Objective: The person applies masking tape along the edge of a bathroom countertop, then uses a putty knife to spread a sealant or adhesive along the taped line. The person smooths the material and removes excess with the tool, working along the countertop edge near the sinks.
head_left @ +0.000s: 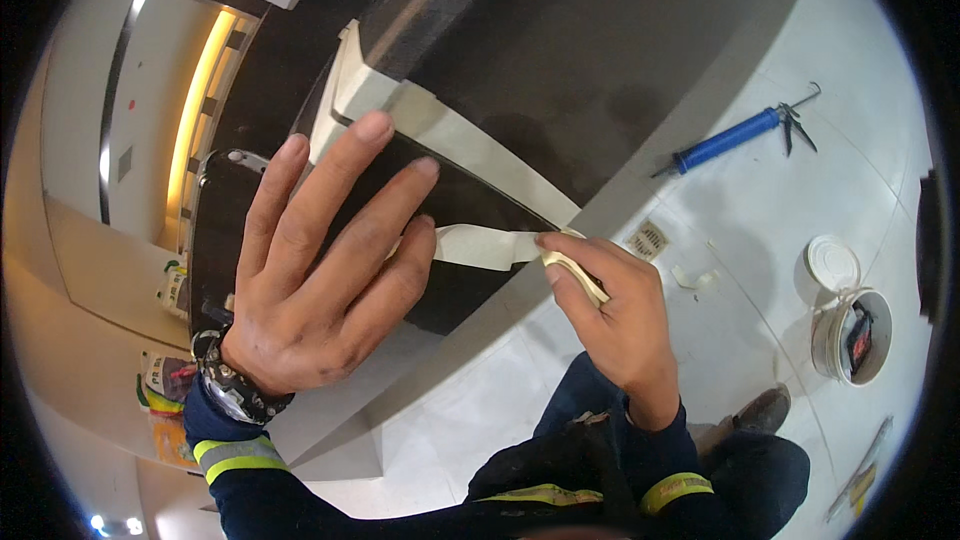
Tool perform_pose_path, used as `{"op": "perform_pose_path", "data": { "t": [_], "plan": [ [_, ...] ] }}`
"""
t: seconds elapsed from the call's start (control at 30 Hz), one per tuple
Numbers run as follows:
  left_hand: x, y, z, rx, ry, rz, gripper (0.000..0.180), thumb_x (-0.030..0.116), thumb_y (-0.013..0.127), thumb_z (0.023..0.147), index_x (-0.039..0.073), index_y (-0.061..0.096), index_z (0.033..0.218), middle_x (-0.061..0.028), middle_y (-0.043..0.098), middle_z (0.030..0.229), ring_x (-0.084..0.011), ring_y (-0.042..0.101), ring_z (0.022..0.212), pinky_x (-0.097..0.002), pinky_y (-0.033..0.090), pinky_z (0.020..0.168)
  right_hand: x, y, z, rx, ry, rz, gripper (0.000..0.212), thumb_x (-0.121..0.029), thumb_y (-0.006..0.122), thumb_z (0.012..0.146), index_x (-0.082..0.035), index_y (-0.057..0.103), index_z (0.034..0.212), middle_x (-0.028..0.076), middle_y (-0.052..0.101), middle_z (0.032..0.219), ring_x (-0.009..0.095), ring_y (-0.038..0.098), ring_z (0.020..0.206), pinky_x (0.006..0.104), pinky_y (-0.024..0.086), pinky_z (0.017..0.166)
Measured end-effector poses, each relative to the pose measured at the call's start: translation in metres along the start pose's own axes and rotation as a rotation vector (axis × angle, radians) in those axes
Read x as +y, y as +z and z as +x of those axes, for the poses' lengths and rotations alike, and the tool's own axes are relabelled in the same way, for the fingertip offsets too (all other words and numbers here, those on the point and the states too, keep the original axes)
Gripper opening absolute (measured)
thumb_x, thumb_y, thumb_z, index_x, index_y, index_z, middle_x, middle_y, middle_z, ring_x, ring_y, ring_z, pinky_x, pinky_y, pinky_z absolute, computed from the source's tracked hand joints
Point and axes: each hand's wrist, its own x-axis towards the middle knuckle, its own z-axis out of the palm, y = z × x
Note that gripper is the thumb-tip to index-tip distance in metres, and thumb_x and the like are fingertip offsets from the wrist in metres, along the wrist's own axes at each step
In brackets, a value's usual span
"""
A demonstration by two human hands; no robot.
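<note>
Nearest: right hand [610, 310], dark sleeve with yellow reflective band; thumb and forefinger pinched together on the free end of a beige paper masking tape strip [480, 245], a small wad of tape bunched in the same grip; remaining fingers curled.

Left hand [320, 270], wristwatch at the cuff; fingers spread apart and laid flat on the glossy black curved panel [470, 60], fingertips near the panel's taped edge; holds nothing, only presses.

Tape: runs along the panel's lower edge from the pale corner at upper left down toward the right hand; the end by the pinch is lifted clear of the surface.

Step, as judged: working the strip along the panel edge, whether laying or peeling cannot be told; next move would call for steady tension at a low angle, left hand bracing close to the line.

Farther, on the white tiled floor [800, 200]: blue caulking gun [735, 137]; white plastic bucket [850, 335], its lid beside; small drain grate [649, 238].
</note>
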Motion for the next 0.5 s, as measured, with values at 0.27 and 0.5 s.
{"op": "perform_pose_path", "data": {
  "t": [0.27,0.5],
  "plan": [
    [-0.012,0.004,0.006,0.068,0.034,-0.333,0.031,0.007,0.083,0.069,0.010,0.074,0.099,-0.0046,0.071,0.089,-0.0304,0.065,0.109,-0.0556,0.043,0.109,0.004,0.000,0.005,0.023,-0.055,-0.016,0.029,-0.018,0.063,0.094,0.000,0.072,0.114,0.020,0.074,0.105,0.030,0.072,0.088,0.0350,0.053,0.079],
    [-0.015,-0.005,0.011,-0.014,0.015,-0.537,0.031,0.003,0.084,0.068,0.008,0.073,0.097,-0.0052,0.072,0.089,-0.0312,0.066,0.107,-0.0521,0.047,0.104,0.010,0.002,0.004,0.019,-0.052,-0.009,0.028,-0.020,0.061,0.096,-0.003,0.071,0.116,0.017,0.073,0.110,0.034,0.072,0.094,0.0386,0.055,0.082]
  ]
}}
